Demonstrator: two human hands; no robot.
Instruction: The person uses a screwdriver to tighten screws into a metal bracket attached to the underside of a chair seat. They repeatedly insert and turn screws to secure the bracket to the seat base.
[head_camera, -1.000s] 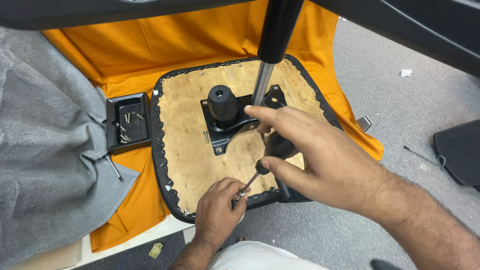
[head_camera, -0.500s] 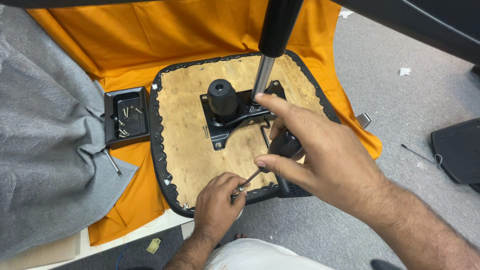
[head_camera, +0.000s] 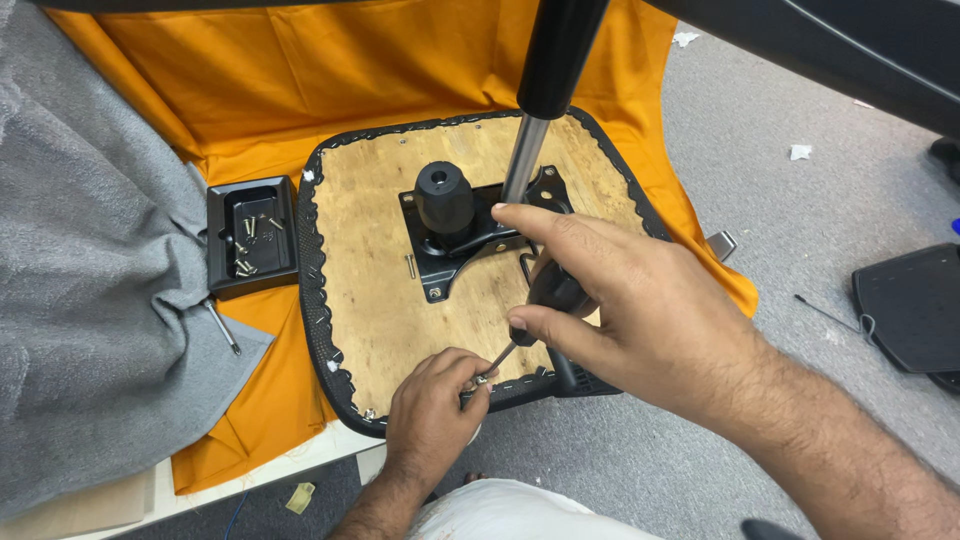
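Head view looks down on an upturned chair seat (head_camera: 385, 260), its bare plywood underside facing up, lying on an orange cloth (head_camera: 300, 80). At the seat's near edge the left hand (head_camera: 432, 410) pinches a small screw (head_camera: 481, 379) between thumb and fingertips, holding it against the wood just inside the black stapled trim. The right hand (head_camera: 640, 320) is wrapped around the black handle of a screwdriver (head_camera: 545, 300), index finger stretched out along the top, with the thin metal shaft slanting down to meet the screw at the left fingertips. Near the middle of the seat a black metal mounting plate (head_camera: 455, 250) is fixed to the wood, carrying a round black knob (head_camera: 444, 195) and a gas-lift cylinder (head_camera: 540, 90) that rises toward the camera. Just beside the seat's left edge sits a small black tray (head_camera: 222, 250) holding several loose screws. A grey blanket (head_camera: 90, 300) covers the cloth's left side, and a thin metal tool (head_camera: 222, 327) lies at its edge. Grey carpet (head_camera: 800, 200) fills the right side.
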